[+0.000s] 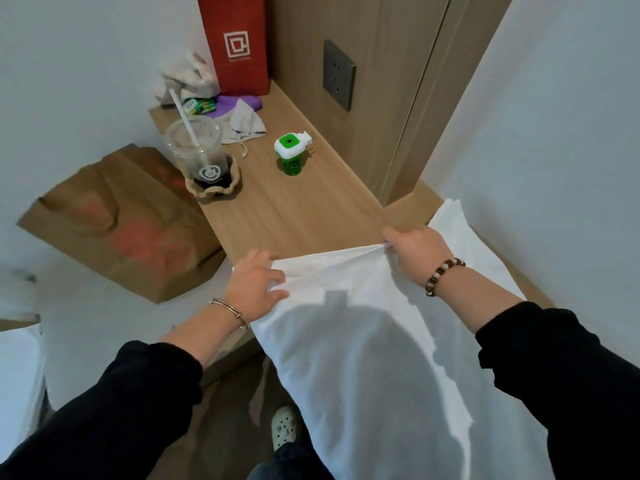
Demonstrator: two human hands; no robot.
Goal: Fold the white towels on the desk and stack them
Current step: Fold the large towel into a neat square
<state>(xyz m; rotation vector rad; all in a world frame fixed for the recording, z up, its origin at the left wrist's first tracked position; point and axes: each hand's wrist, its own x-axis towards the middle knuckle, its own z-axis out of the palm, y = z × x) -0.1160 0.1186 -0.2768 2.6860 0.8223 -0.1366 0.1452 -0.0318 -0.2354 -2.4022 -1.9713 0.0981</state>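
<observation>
A light-wood counter runs along a wood-panelled wall fitted with a dark grey power socket, flanked by plain white walls, above a brown floor in soft, even indoor light.

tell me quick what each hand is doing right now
Left hand: grips the white towel at its top edge.
Right hand: pinches the towel's other top corner.

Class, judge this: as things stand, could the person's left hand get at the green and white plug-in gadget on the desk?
Probably yes, once freed: the left hand grips a corner of the towel, but the bare stretch of desk between it and the gadget holds nothing in the way.
</observation>
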